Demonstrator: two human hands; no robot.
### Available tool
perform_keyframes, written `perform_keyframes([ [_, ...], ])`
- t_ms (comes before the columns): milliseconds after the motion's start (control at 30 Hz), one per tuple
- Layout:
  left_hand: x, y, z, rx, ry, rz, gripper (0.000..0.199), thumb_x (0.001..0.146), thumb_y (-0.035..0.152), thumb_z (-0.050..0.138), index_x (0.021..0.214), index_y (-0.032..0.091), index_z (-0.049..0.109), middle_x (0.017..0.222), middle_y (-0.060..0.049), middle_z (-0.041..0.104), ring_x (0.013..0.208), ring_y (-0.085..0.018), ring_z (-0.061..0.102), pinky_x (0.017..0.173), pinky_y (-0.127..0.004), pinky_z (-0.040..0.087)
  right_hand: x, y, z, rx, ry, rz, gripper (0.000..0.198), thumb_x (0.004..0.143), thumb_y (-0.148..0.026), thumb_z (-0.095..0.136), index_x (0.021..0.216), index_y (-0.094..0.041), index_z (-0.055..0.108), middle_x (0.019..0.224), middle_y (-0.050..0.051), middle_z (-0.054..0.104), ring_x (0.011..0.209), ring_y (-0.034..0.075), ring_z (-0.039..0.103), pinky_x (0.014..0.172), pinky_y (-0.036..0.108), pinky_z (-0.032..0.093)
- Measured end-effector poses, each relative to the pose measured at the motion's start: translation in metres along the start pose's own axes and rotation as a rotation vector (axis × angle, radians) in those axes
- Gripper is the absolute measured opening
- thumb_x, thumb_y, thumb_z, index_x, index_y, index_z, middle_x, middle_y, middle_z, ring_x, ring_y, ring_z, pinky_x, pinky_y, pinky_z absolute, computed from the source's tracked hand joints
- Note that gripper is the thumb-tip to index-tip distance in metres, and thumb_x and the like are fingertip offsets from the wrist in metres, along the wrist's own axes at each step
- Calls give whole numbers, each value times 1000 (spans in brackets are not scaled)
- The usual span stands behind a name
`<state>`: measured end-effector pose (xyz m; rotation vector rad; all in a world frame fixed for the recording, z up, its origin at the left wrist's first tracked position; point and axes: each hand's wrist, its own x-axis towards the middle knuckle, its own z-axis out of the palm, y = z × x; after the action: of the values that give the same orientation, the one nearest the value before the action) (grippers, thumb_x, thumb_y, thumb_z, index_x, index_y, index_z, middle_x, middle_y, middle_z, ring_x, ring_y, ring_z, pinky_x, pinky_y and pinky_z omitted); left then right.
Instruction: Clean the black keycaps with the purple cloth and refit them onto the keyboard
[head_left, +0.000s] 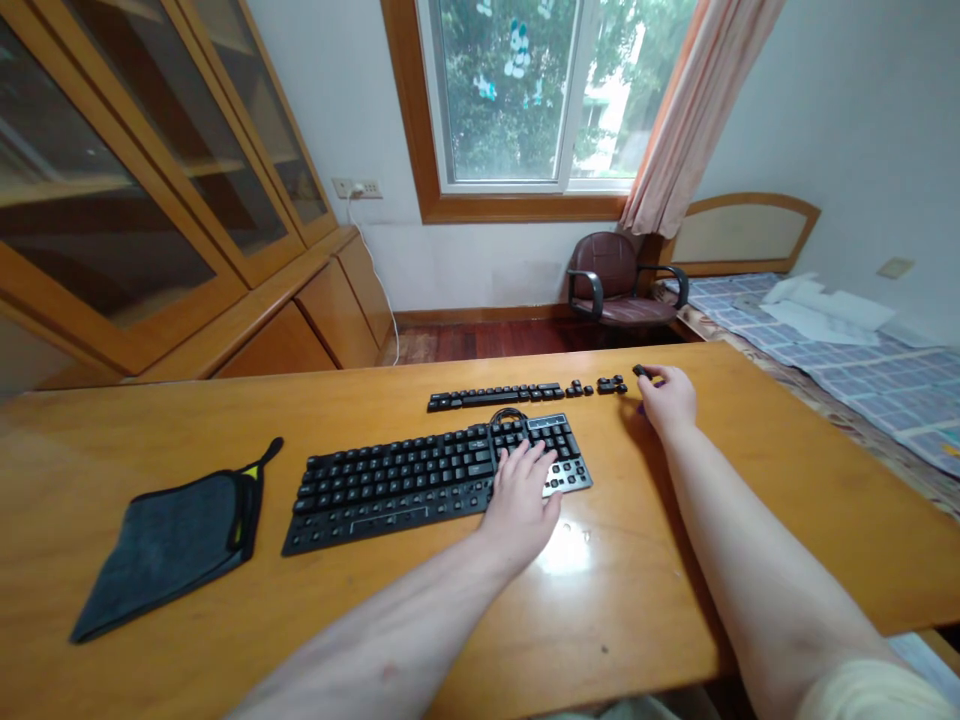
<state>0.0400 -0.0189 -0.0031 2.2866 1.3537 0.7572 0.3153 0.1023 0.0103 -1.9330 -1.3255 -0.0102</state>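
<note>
A black keyboard (397, 485) lies at a slight slant on the wooden table (360, 640). Its lower rows and part of the number pad are without keycaps, so the bare switches show. My left hand (523, 500) rests open on the keyboard's right part, fingers spread over the number pad. Beyond the keyboard, a row of loose black keycaps (495, 396) is laid out, with smaller groups of keycaps (611, 384) to its right. Past their right end, my right hand (670, 398) pinches a small black keycap (639, 371). Something dark purple shows under its fingers, too small to name.
A folded dark grey cloth (176, 535) with a black loop lies left of the keyboard. A coiled black cable (508, 414) sits behind the keyboard. Past the table's far edge are a maroon armchair (607, 275), a bed (832, 330) and a glass-doored cabinet (225, 270).
</note>
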Motion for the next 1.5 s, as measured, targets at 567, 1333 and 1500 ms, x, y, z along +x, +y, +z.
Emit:
perform_keyframes([
  [567, 4, 1, -11, -430, 143, -6, 27, 88, 22, 45, 112, 22, 57, 106, -4, 61, 96, -15, 57, 87, -31, 48, -123, -80, -4, 1109, -969, 246, 22, 65, -31, 67, 78, -19, 53, 48, -9, 43, 41, 7, 36, 42, 21, 26],
  [1333, 2, 1, -4, -681, 214, -117, 36, 74, 15, 62, 108, 20, 53, 90, -3, 61, 76, -13, 58, 76, -29, 50, -124, -82, -10, 1412, -890, 221, 17, 57, -15, 50, 73, -22, 52, 87, 1, 61, 74, 17, 55, 62, 28, 43],
  [1500, 7, -2, 1, -838, 224, -189, 36, 70, 15, 66, 104, 19, 56, 94, -5, 62, 76, -13, 60, 72, -28, 51, -125, -79, -7, 1227, -786, 93, 26, 59, -6, 50, 78, -23, 55, 91, 0, 60, 83, 17, 55, 71, 28, 43],
])
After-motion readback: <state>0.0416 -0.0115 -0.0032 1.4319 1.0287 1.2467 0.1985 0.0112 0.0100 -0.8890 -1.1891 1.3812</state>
